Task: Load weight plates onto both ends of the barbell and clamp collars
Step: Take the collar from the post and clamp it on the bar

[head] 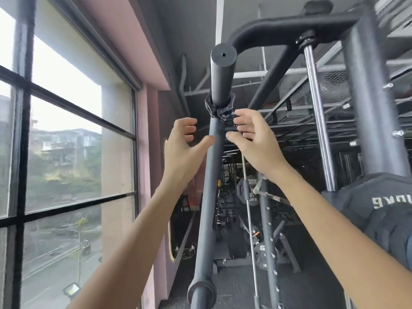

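A person's two bare arms reach up the middle of the frame toward a dark barbell (207,197), whose end points up at centre top, with a black collar (219,107) ringing it just above the hands. The left hand (185,148) is spread and holds nothing, its fingers loosely hooked and its thumb tip at the bar's left side. The right hand (254,139) has its fingertips at the collar's lever and its thumb against the bar, but from where I stand I cannot tell whether it is pinching the lever or only touching it. No plate shows on this stretch of bar. A black weight plate (376,210) sits at lower right, well apart from the collar, and what carries it is hidden. The likely trouble, as I judge it, is a collar locked this far up with nothing seated against it: a plate could then slide and tip the bar. A lever left half shut could let the collar creep, and a fingertip under it could get nipped. Around them, a tall black-framed window (66,130) fills the left of the frame and looks onto a street and buildings. A dark rack post (367,108) and a chrome rod (316,108) rise at right, under exposed ceiling pipes. More racks and plates recede along the dark rubber floor (234,286) at lower centre.
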